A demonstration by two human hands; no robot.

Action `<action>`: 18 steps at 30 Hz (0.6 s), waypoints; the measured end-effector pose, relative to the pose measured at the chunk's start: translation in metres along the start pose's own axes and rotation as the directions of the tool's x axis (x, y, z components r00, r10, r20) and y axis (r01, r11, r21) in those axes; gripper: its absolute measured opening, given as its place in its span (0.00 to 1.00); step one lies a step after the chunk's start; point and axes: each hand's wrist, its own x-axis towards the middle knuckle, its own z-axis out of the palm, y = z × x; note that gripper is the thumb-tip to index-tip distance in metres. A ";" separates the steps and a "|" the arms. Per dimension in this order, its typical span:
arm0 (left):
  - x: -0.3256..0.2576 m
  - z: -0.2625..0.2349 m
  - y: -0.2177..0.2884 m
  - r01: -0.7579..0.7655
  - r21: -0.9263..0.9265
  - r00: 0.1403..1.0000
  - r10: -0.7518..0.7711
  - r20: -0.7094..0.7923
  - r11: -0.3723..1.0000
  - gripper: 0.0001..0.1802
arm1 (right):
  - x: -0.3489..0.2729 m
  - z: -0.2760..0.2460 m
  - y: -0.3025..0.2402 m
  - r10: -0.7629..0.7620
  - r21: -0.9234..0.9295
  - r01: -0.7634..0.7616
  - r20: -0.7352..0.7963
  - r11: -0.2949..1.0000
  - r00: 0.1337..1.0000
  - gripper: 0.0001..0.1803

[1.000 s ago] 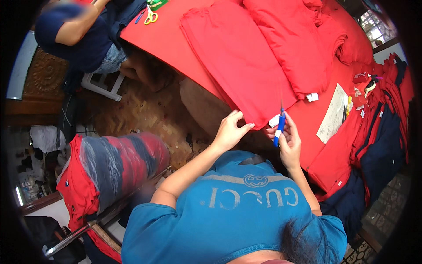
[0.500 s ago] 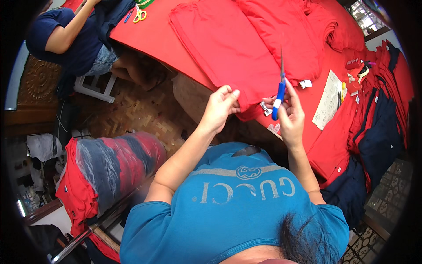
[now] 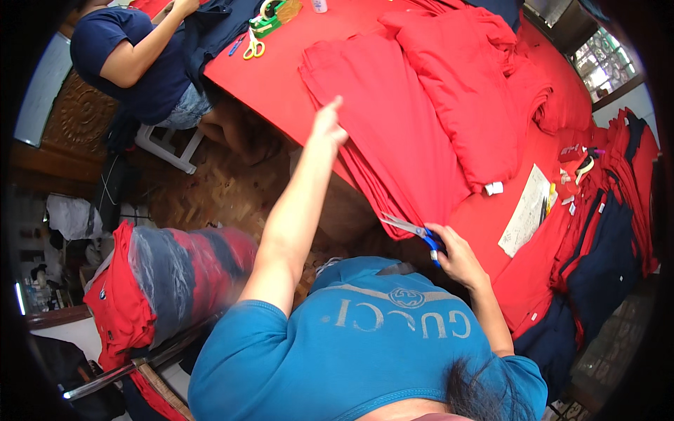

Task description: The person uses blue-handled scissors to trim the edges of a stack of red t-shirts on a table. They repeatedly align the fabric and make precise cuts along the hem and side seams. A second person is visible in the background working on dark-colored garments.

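Presumably soft, the folded red garment (image 3: pixel 400 126) is best held by its edges (blue-handled scissors (image 3: pixel 431 242) pinched in right grip (image 3: pixel 456 251); left grip (image 3: pixel 328 128) unreadable).

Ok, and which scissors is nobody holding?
The yellow-handled scissors, lying on the red table near the green tape dispenser. The other pair, the blue-handled scissors, is in the person's right hand.

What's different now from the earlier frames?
The left hand let go of the near end of the folded red garment and moved forward along its left edge. The blue-handled scissors swung from pointing away to pointing left. Unchanged: the right hand holds them; the yellow-handled scissors lie on the table.
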 end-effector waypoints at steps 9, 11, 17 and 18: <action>0.035 -0.023 0.094 -0.202 0.113 0.976 0.190 0.107 0.973 0.23 | 0.046 -0.053 0.019 -0.035 0.176 -0.004 0.214 0.984 0.976 0.32; 0.024 -0.012 0.089 -0.167 0.215 0.985 0.171 0.001 0.962 0.22 | 0.073 -0.058 0.008 -0.020 0.430 -0.027 0.104 0.902 0.994 0.33; 0.011 -0.013 0.086 -0.333 0.452 0.935 0.353 0.043 0.828 0.20 | 0.203 -0.029 -0.015 -0.221 0.324 0.248 -0.116 0.913 0.968 0.32; 0.011 -0.011 0.086 -0.356 0.446 0.928 0.367 0.065 0.821 0.20 | 0.223 -0.021 -0.017 -0.293 0.182 0.321 -0.163 0.930 0.942 0.32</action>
